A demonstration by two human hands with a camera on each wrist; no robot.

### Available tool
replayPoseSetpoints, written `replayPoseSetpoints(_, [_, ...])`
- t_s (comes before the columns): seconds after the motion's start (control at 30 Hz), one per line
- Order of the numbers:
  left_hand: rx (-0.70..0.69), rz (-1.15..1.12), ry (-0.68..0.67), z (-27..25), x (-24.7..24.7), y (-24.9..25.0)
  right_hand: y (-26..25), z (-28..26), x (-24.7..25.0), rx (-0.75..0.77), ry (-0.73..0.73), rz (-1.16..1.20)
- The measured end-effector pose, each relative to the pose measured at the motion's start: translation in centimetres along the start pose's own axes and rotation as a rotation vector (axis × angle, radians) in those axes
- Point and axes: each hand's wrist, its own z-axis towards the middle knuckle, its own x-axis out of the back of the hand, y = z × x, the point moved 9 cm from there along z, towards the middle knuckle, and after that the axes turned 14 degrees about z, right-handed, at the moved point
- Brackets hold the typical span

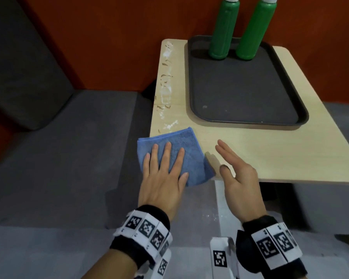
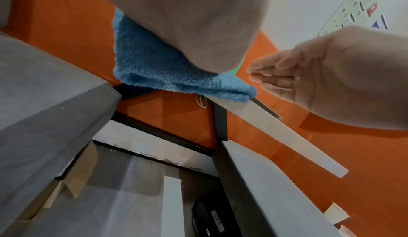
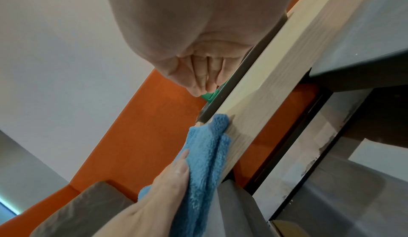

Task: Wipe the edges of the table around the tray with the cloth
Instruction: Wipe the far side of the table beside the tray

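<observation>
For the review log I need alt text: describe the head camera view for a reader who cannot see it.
A left hand presses flat on a folded blue cloth at the near left corner of a pale wooden table, the right hand open beside it. White smears line the table's left edge beside a black tray holding two green bottles.

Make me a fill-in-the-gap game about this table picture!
1. The left hand presses flat on the folded ___ microfibre cloth.
2. Two tall ___ plastic bottles stand on the black rectangular tray.
3. White smears mark the pale wooden table to the ___ of the tray.

Missing words: blue; green; left
</observation>
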Motion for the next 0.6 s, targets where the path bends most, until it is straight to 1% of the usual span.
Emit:
replayPoseSetpoints(0.1, [-0.024, 0.019, -0.001, 0.2, 0.0, -0.2, 0.2, 0.1, 0.8, -0.025, 0.015, 0.021])
replayPoseSetpoints(0.23, [0.063, -0.032, -0.031, -0.7, 0.7, 0.2, 0.3, -0.4, 1.3, -0.041, 0.020, 0.051])
replayPoseSetpoints(0.33, [0.132, -0.106, -0.073, 0.4, 1.0, 0.2, 0.6, -0.6, 0.4, -0.055, -0.045, 0.051])
replayPoseSetpoints(0.4, [0.152, -0.085, -0.087, 1.8, 0.8, 0.0, 0.6, -0.5, -0.4, -0.062, -0.097, 0.046])
replayPoseSetpoints(0.5, [0.124, -0.059, -0.096, 2.9, 0.5, -0.2, 0.8, -0.2, -1.7, -0.081, -0.149, 0.006])
replayPoseSetpoints(0.6, [0.074, -0.026, -0.095, 2.3, 0.6, -0.3, 0.7, 0.1, -2.8, -0.046, -0.189, -0.115])
